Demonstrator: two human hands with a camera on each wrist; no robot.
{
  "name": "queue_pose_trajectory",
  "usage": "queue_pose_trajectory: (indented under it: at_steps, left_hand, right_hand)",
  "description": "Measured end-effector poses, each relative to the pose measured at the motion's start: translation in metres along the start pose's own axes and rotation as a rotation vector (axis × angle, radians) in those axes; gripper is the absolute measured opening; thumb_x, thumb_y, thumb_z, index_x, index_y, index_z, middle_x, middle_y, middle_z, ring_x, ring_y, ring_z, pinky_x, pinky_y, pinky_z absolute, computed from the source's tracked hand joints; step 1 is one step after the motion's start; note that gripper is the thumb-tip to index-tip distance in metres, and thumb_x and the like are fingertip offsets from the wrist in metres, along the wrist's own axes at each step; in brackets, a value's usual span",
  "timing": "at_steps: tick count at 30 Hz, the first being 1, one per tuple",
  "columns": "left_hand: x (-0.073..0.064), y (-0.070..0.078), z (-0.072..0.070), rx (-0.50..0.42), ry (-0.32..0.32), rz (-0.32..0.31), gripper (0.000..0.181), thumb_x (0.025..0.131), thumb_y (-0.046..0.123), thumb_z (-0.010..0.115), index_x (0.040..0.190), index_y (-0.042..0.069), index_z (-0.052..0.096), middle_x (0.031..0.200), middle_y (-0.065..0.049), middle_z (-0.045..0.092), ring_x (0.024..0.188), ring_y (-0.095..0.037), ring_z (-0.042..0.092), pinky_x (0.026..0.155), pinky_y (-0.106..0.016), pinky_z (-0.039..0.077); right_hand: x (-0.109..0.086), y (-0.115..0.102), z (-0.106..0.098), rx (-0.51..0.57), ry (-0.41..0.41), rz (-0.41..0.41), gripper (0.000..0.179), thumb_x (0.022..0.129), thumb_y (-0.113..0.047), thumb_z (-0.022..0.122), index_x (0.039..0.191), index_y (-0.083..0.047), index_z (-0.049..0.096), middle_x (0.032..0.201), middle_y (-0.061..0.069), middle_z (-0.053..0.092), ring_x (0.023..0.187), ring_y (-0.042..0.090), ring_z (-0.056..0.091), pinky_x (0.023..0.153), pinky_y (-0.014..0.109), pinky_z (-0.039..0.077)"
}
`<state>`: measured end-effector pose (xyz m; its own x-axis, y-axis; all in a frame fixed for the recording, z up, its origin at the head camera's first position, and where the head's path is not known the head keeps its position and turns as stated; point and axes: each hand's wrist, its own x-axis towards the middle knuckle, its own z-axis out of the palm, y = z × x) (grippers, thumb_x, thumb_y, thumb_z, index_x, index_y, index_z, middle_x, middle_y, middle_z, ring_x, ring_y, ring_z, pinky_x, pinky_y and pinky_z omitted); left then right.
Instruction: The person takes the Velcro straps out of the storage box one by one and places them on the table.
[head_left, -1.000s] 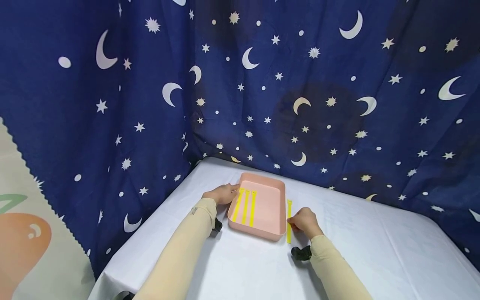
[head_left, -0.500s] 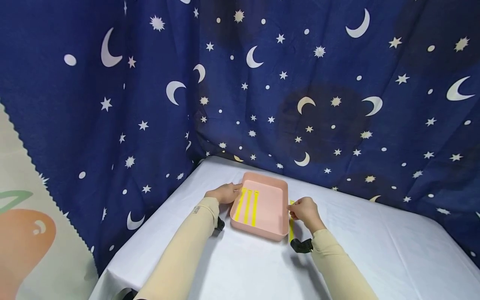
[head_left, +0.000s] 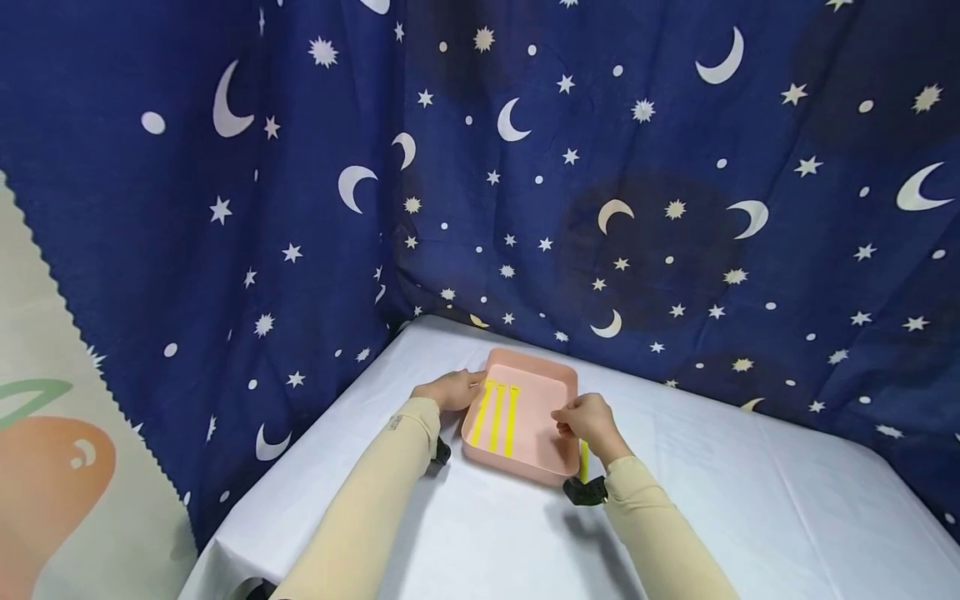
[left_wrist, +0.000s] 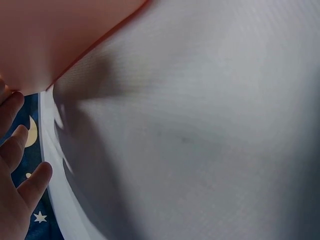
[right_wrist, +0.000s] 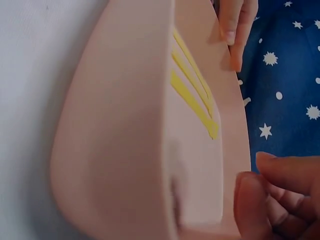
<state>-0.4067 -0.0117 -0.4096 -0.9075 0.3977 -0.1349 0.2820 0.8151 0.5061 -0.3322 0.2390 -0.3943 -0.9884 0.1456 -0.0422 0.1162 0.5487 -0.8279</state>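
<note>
A pink tray (head_left: pixel 542 404) lies on the table with several yellow strips; in it, three strips (head_left: pixel 494 417) with wider far ends lie side by side at the left. At the tray's left wall my left hand (head_left: pixel 452 389) holds the rim, one digit inside and another outside in the right wrist view. Loose fingers show in the left wrist view. My right hand (head_left: pixel 591 417) is over the tray's right side, its fingers loosely curled and nothing visible between them in the right wrist view. Another yellow strip (head_left: pixel 584 458) lies just outside the right wall, partly hidden by the hand.
A white cloth (head_left: pixel 750 508) covers the table. Behind it and at the left hangs a dark blue curtain (head_left: pixel 660 233) with moons and stars. A pale panel with an orange shape (head_left: pixel 60 467) stands at far left.
My right hand has moved up along the strip beside the tray, then left over the tray's right wall. The outside strip and the left hand keep their places; the view shifts slightly.
</note>
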Motion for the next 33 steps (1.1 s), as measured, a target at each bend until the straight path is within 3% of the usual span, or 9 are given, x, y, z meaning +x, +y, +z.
queue_pose_trajectory:
  at_steps: [12,19,33]
  left_hand:
    - [-0.001,0.000,0.000,0.014,-0.005,0.003,0.049,0.109,0.036,0.033,0.158,0.028,0.033,0.163,-0.015,0.033,0.153,-0.029,0.028,0.126,-0.046,0.025]
    - [-0.001,0.000,-0.001,0.008,-0.010,0.005,0.050,0.109,0.035,0.032,0.158,0.027,0.032,0.163,-0.015,0.032,0.153,-0.029,0.028,0.126,-0.046,0.025]
    - [0.003,-0.002,0.001,-0.014,-0.005,0.010,0.051,0.109,0.041,0.032,0.158,0.028,0.032,0.162,-0.011,0.035,0.152,-0.028,0.030,0.125,-0.047,0.027]
  right_hand:
    - [0.001,-0.010,0.023,-0.057,-0.037,0.009,0.012,0.086,-0.004,0.075,0.082,0.007,0.071,0.063,0.004,0.068,0.054,0.008,0.063,0.056,0.022,0.058]
    - [0.006,-0.009,0.034,-0.107,-0.061,0.011,0.014,0.084,-0.006,0.077,0.077,0.004,0.071,0.059,0.002,0.066,0.053,0.008,0.060,0.052,0.019,0.050]
    - [0.002,-0.010,0.053,-0.054,-0.086,0.027,0.015,0.082,-0.003,0.078,0.074,0.005,0.068,0.057,0.002,0.059,0.049,0.007,0.056,0.049,0.018,0.049]
